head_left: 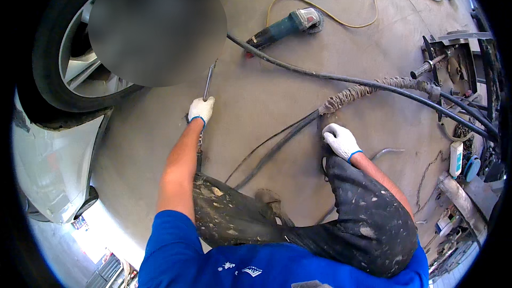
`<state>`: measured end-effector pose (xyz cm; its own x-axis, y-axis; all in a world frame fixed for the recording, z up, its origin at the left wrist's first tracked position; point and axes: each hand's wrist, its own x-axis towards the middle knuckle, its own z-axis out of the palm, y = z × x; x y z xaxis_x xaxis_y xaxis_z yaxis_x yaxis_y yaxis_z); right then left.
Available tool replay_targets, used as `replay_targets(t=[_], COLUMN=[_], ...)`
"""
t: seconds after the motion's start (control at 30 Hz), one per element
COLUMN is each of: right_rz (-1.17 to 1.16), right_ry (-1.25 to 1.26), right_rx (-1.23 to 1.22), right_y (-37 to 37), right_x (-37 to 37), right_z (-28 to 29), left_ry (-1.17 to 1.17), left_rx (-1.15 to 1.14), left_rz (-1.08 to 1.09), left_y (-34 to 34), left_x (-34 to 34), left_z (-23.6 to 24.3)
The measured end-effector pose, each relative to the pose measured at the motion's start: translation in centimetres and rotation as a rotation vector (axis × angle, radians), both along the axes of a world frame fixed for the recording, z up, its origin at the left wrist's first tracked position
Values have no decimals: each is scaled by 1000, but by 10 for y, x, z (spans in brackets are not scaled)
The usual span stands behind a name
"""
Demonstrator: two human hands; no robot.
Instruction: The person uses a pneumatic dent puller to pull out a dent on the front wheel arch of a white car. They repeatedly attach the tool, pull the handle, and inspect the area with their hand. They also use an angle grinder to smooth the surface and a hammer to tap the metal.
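My left hand [201,110], in a white glove with a blue cuff, is closed around a slim metal rod-shaped tool [208,82]. The tool's narrow tip points away from me, toward the car wheel. Its exact kind is unclear. A short chain [200,140] and a dark bar show beside the left forearm, partly hidden. My right hand [341,141], gloved the same way, is by my bent right knee [341,173]. Its fingers are curled in, and no object shows in them. Nearest to it is the wrinkled fabric sleeve [346,97] around several cables.
A car wheel [45,48] and light body panel [56,154] are at left. An angle grinder [288,26] with a yellow cord lies ahead on the concrete floor. A black hose [298,68] crosses to equipment at right. Metal parts and a white bottle [456,158] clutter the right side.
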<state>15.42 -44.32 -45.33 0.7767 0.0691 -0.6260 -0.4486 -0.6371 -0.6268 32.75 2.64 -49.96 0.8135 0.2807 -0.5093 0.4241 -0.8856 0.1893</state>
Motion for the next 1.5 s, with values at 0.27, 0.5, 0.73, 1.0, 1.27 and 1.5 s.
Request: replay_targets(t=[0.27, 0.5, 0.73, 1.0, 1.27, 1.5], right_rz=[4, 55, 12, 189, 223, 98], right_ry=[-24, -31, -39, -401, -436, -630], right_rx=[-60, -81, 11, 220, 524, 674], right_y=[5, 8, 4, 36, 96, 106], right_x=[1, 3, -4, 94, 126, 128], right_z=[-2, -1, 4, 130, 180, 158], left_ry=[386, 586, 586, 775, 695, 587], left_rx=[-669, -756, -699, -736, -635, -528], left_rz=[212, 100, -141, -206, -148, -302], left_y=[-12, -38, -31, -55, -69, -68], left_x=[-10, -29, -40, -65, -73, -72], left_z=[89, 129, 144, 180, 176, 173])
